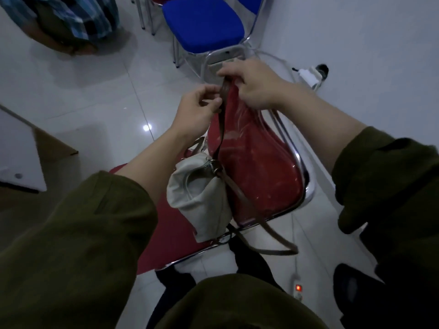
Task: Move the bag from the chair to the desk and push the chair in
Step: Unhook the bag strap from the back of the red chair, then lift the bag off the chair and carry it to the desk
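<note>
A cream-white bag point(199, 198) hangs by a brown strap point(222, 129) against the backrest of a red chair point(259, 167) with a chrome frame. The strap runs over the top of the backrest. My left hand point(199, 110) pinches the strap just left of the backrest top. My right hand point(251, 84) grips the strap where it crosses the top of the backrest. A loose loop of strap dangles below the bag. The chair's red seat shows under the bag. A white desk corner point(21, 157) lies at the left edge.
A blue chair point(204, 24) stands beyond the red one. A person in a plaid shirt point(71, 17) sits at the top left. A power strip with a red light point(298, 288) and its cable lie on the tiled floor, and a white charger point(308, 76) lies by the right wall.
</note>
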Motion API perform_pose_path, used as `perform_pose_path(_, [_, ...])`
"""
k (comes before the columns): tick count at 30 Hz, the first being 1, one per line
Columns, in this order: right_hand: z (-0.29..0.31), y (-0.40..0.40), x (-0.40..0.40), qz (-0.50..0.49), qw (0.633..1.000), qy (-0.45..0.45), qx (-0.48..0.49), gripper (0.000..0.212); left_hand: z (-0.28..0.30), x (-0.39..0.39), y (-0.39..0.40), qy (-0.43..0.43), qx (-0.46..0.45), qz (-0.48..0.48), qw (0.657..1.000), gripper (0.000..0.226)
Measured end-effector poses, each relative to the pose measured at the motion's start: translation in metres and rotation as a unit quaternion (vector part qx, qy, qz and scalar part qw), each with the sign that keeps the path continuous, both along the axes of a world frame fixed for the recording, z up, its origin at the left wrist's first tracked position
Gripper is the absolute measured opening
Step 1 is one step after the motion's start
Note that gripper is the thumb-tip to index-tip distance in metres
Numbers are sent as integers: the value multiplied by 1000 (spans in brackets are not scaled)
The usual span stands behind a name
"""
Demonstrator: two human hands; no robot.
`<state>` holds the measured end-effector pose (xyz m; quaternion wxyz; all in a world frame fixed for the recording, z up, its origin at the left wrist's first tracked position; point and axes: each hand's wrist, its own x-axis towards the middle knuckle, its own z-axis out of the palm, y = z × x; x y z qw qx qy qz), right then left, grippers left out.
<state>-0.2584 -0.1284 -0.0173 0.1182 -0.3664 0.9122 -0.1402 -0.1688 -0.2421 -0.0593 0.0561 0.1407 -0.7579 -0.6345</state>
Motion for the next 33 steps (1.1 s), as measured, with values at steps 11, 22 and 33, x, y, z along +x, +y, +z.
perform_pose_path(11, [-46, -20, 89, -145, 978, -34, -148, 35, -35, 32, -41, -33, 33, -137, 989, 44])
perform_pose_path(22, [-127, 14, 174, -274, 951, -3, -145, 29, -101, 40, -36, -76, -249, -328, 908, 52])
perform_pose_path(33, [-174, -6, 210, -318, 941, -62, -101, 52, -138, 53, -58, -68, -401, -350, 844, 39])
